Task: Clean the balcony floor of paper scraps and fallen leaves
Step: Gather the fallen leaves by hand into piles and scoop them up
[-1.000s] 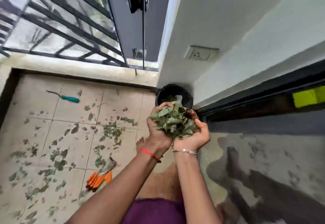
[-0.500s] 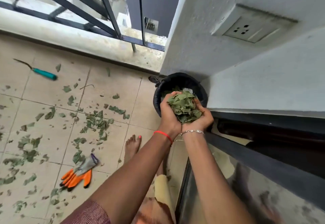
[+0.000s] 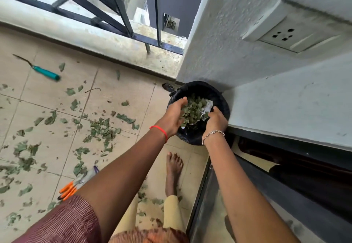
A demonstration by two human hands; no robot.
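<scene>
- leaf clump (image 3: 192, 112) sits between both palms, inside the mouth of the black bin (image 3: 223, 97)
- left hand (image 3: 174, 116) on clump's left side, fingers straight and together, palm flat against the leaves, not curled round them
- right hand (image 3: 217, 119) on clump's right side, back of hand up, fingers bent down into the bin; tips hidden, can't tell if it grips
- white paper scrap (image 3: 208, 107) at clump's far right edge, just beyond the right hand
- clump is longer along the gap between the palms: near end by the wrists, far end toward the wall (image 3: 219, 55) corner; no clear pointing direction
- bin stands in the corner, touching the wall
- loose leaves (image 3: 102, 131) scattered over the floor tiles (image 3: 118, 94), left of the arms, well apart from the bin
- teal-handled tool (image 3: 45, 73) far left, metal tip up-left
- orange gloves (image 3: 68, 189) under the left arm
- bare foot (image 3: 174, 164) near the bin
</scene>
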